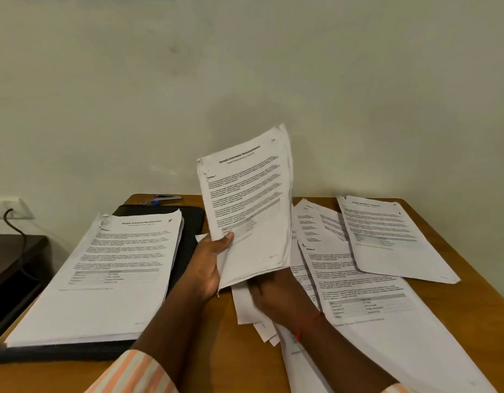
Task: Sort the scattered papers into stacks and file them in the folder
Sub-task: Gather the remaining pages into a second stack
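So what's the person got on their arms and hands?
The left sleeve has peach-orange and white stripes. A sliver of the same cloth shows at the right sleeve. A thin red thread goes round the right wrist. The left hand and right hand are bare, with no gloves and no rings that I can see.

A plain pale wall (245, 66) stands behind the wooden table (472, 265). Left of it sits a lower dark stand (15, 251), with a black cable (17, 225) hanging from a wall socket (7, 207).
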A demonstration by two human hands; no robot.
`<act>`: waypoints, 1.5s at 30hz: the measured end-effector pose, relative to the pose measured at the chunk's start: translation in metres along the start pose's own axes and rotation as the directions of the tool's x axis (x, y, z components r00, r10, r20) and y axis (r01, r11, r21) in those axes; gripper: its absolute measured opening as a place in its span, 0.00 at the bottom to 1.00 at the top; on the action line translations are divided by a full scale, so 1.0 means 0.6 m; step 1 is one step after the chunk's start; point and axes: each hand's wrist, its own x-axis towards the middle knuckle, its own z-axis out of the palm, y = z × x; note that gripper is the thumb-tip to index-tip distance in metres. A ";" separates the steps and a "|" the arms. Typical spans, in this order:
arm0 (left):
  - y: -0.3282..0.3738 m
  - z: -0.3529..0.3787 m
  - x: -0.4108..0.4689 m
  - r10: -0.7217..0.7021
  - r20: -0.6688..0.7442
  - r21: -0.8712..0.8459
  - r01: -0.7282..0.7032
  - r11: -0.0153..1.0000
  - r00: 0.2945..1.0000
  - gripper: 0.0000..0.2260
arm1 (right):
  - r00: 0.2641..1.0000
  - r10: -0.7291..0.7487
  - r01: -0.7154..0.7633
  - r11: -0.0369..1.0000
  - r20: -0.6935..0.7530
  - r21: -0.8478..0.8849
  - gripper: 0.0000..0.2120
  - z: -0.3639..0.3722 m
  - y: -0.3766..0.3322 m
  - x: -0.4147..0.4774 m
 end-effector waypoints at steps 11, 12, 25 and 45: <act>0.041 -0.027 0.009 0.362 -0.390 0.138 -0.334 0.932 0.847 0.28 | 0.882 0.305 -0.289 0.952 -0.358 0.098 0.19 -0.040 0.065 0.019; 0.045 -0.023 0.007 0.243 -0.487 0.063 -0.243 0.968 0.839 0.24 | 0.855 0.336 -0.315 0.942 -0.396 0.118 0.22 -0.045 0.065 0.021; 0.042 -0.038 0.018 0.426 -0.129 0.108 -0.414 0.904 0.896 0.22 | 0.771 0.569 -0.238 0.674 -0.285 0.700 0.06 -0.076 0.033 0.022; 0.026 -0.020 0.017 0.401 -0.209 0.419 -0.289 0.861 0.892 0.15 | 0.760 0.641 -0.296 0.486 -0.105 0.822 0.15 -0.061 0.061 0.010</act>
